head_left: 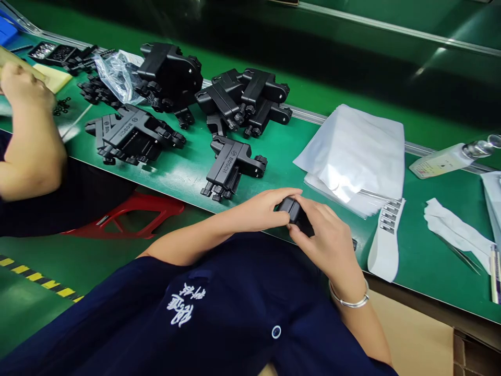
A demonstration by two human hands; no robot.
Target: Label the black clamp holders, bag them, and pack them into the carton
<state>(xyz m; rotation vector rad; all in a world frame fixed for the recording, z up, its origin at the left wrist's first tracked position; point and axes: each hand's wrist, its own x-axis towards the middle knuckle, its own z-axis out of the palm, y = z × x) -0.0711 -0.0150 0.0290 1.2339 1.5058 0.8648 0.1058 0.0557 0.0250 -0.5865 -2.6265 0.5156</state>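
Near the table's front edge, both hands hold a black plastic bracket (289, 210), mostly covered by the fingers. My left hand (260, 210) grips its left side, thumb and fingers closed around it. From the other side my right hand (327, 235), with a bangle at the wrist, is closed on the same piece. Just beyond my left hand lies a black bracket (229, 163) marked BOSCH, with small knobs on it. More of these form a stack (135, 134) to the left and a pile (250, 96) behind.
Clear plastic bags (358, 151) lie to the right, beside a label strip (385, 240), a white bottle (438, 161), crumpled white paper (456, 227) and tweezers (462, 252). At far left a co-worker's hand (25, 86) holds something yellowish. A red stool (129, 216) stands below.
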